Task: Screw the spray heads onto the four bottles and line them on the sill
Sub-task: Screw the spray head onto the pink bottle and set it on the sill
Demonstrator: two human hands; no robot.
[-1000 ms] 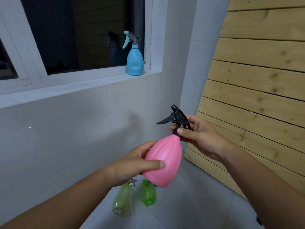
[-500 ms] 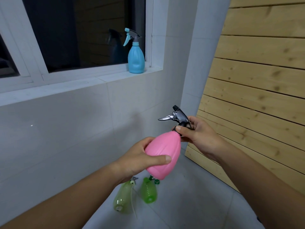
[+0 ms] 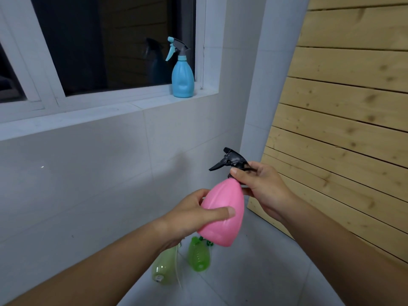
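A pink bottle (image 3: 223, 208) is held tilted in mid-air, my left hand (image 3: 187, 215) wrapped around its body. My right hand (image 3: 262, 186) pinches the collar of the black spray head (image 3: 231, 161) sitting on the bottle's neck, its trigger pointing left. A blue bottle (image 3: 182, 76) with a grey and blue spray head stands upright at the right end of the white window sill (image 3: 106, 111). On the floor below lie a pale green bottle (image 3: 164, 268) and a bright green bottle (image 3: 198, 255), both on their sides, partly hidden by my left hand and the pink bottle.
A wooden slat wall (image 3: 344, 133) stands close on the right. White tiled wall (image 3: 88, 173) runs under the sill, with a dark window (image 3: 110, 45) above. A white column (image 3: 271, 74) sits in the corner. The floor is grey tile (image 3: 254, 272).
The view has shifted slightly and the pink bottle has tilted a little. My right hand has turned on the black spray head, whose trigger has swung around. The blue bottle is unmoved.
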